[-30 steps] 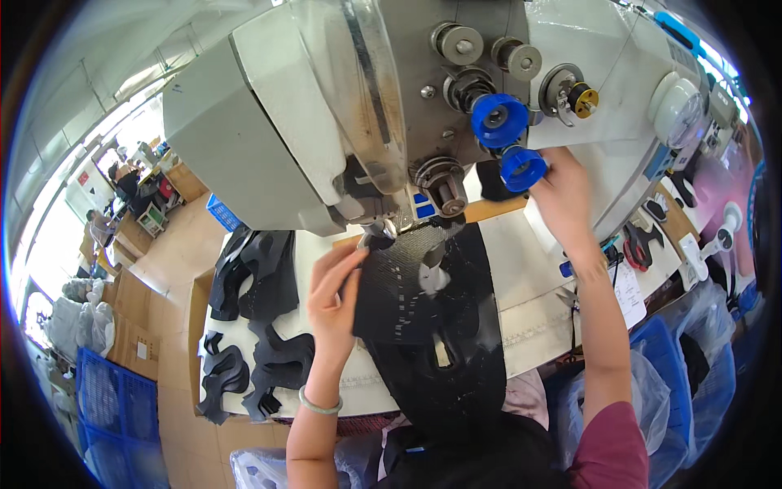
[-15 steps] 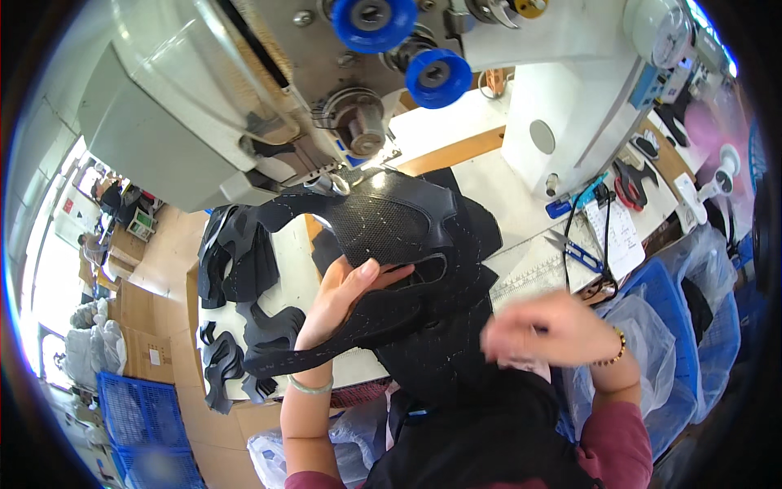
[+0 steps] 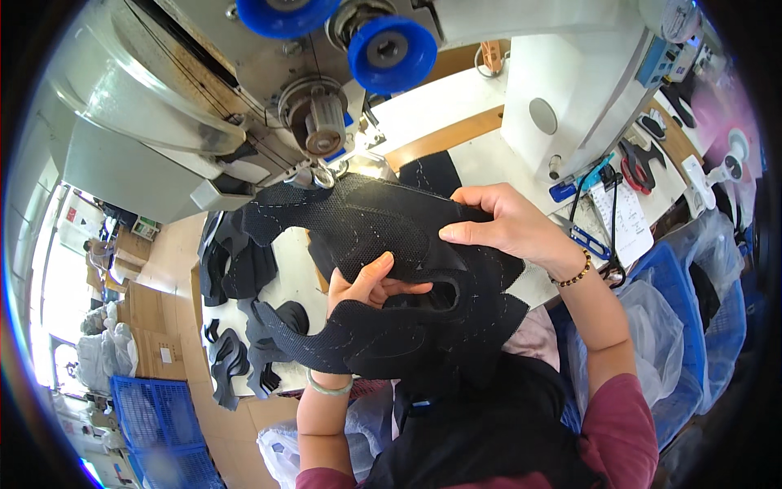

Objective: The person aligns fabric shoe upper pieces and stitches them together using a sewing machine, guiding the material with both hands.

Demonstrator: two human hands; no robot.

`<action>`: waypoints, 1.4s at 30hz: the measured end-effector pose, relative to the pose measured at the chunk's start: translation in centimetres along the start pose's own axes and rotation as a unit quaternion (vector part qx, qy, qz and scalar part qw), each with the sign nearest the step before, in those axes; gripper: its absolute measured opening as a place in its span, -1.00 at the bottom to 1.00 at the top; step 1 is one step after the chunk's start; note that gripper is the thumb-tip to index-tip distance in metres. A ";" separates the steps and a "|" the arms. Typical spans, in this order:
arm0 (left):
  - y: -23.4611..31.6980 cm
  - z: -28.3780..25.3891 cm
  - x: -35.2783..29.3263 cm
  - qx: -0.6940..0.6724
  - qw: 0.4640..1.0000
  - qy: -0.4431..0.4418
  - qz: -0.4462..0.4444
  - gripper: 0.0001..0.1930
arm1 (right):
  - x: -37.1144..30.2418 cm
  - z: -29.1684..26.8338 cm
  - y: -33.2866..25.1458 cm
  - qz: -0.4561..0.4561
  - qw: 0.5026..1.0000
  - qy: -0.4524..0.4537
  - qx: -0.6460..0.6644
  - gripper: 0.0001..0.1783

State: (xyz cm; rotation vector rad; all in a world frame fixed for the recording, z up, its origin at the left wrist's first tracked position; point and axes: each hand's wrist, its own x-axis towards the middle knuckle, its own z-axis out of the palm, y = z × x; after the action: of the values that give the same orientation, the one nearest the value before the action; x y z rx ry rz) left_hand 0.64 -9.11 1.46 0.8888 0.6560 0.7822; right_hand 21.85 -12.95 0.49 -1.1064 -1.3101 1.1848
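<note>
A black mesh shoe upper (image 3: 379, 216), flat and curved with an oval opening, lies under the head of a sewing machine (image 3: 322, 122). My left hand (image 3: 362, 284) is closed on its inner edge, thumb on top and fingers partly hidden by the opening. On the right edge my right hand (image 3: 513, 224) pinches the upper, thumb on top and the other fingers mostly beneath. Another piece of black fabric (image 3: 432, 173) shows behind it on the white table. Dark cut pieces (image 3: 236, 261) lie in stacks left of the upper.
Blue-handled thread snips (image 3: 588, 242), a paper slip (image 3: 623, 220) and red-handled scissors (image 3: 635, 175) lie at the right. Beyond the table edge there, blue crates (image 3: 692, 379) hold clear plastic bags. Blue baskets (image 3: 159, 416) and cardboard boxes (image 3: 151, 326) stand on the floor at left.
My right hand has moved up from below the table edge and taken hold of the upper's right side. The upper has turned and spread flatter, its left strap swinging up.
</note>
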 end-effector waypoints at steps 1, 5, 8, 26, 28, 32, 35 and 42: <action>-0.1 -0.1 -0.2 0.008 1.000 0.006 -0.005 -0.71 | -0.1 0.3 0.1 0.001 1.000 -0.011 0.017 -0.76; -0.8 -0.5 -0.5 -0.003 1.000 0.013 -0.006 -0.71 | -0.2 1.1 0.2 0.040 0.999 -0.021 -0.014 -0.78; -1.2 -0.5 -0.7 0.005 0.999 0.020 0.031 -0.72 | -0.1 1.5 0.3 0.034 0.999 -0.014 -0.022 -0.78; -0.9 -1.3 -1.6 0.017 0.999 0.034 0.030 -0.73 | 0.5 2.7 0.6 0.039 0.997 -0.061 -0.015 -0.70; -1.0 -1.4 -1.7 0.012 0.999 0.032 0.040 -0.72 | 0.6 2.9 0.9 0.018 0.998 -0.063 -0.008 -0.72; -0.7 -1.1 -2.0 0.012 0.998 0.044 0.041 -0.73 | 0.6 3.0 0.9 0.023 0.998 -0.062 -0.022 -0.73; -0.8 -0.8 -2.2 0.012 0.998 0.044 0.038 -0.73 | 0.5 2.9 1.1 0.016 0.998 -0.058 -0.016 -0.74; -1.2 -1.4 -3.0 0.032 0.998 0.035 0.042 -0.77 | 0.3 3.9 0.9 0.008 0.998 -0.069 0.007 -0.70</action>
State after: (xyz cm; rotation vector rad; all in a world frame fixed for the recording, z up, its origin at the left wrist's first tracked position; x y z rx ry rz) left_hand -1.72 -11.48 0.31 0.9566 0.7119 0.8740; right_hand 17.90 -12.86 -0.39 -1.0412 -1.3977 1.2985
